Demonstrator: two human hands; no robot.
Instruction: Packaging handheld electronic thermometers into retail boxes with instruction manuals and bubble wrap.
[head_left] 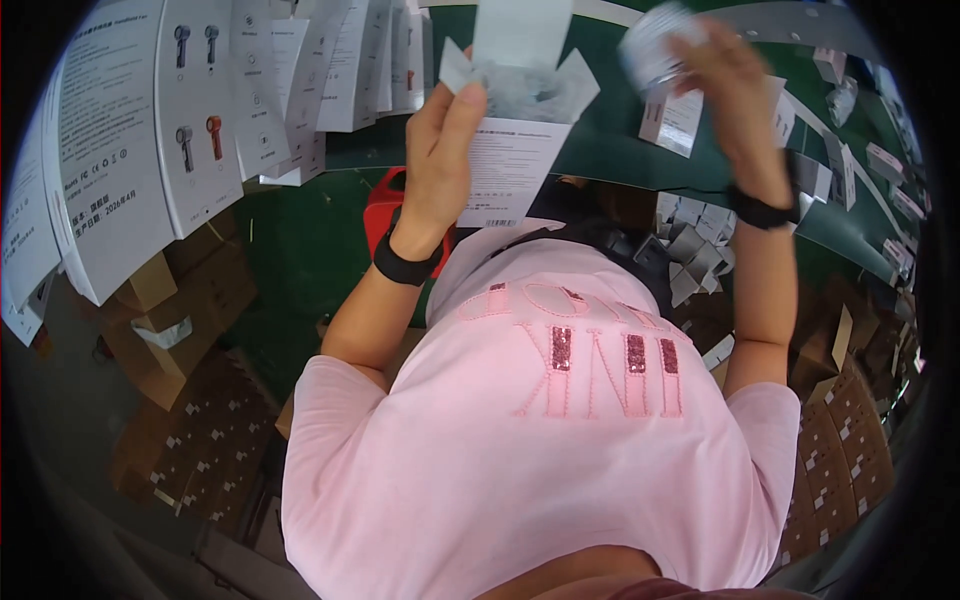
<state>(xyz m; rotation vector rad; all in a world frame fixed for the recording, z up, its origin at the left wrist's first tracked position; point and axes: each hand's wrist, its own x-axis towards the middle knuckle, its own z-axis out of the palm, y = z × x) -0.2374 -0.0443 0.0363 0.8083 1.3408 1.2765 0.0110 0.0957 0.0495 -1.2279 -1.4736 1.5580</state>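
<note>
At the top middle, my left hand (pixel 440 165) is wrapped round the left side of a white carton (pixel 512 165) with printing on its front. The carton's top flaps stand up and apart, and a clear plastic bag (pixel 535 90) shows inside the mouth; what the bag contains is hard to make out. To the right, my right hand (pixel 738 95) is closed on a rounded white, clear-wrapped bundle (pixel 655 48), raised above the bench and smeared by motion. Below that hand, a small white box (pixel 672 122) stands on the green bench.
Large white printed cartons (pixel 110 140) stand in a row at the left. Small white boxes (pixel 905 205) and a bagged item (pixel 842 100) lie on the green bench (pixel 600 150) at the right. A red container (pixel 382 212) sits behind my left wrist. Brown cardboard boxes (pixel 205 450) stand below.
</note>
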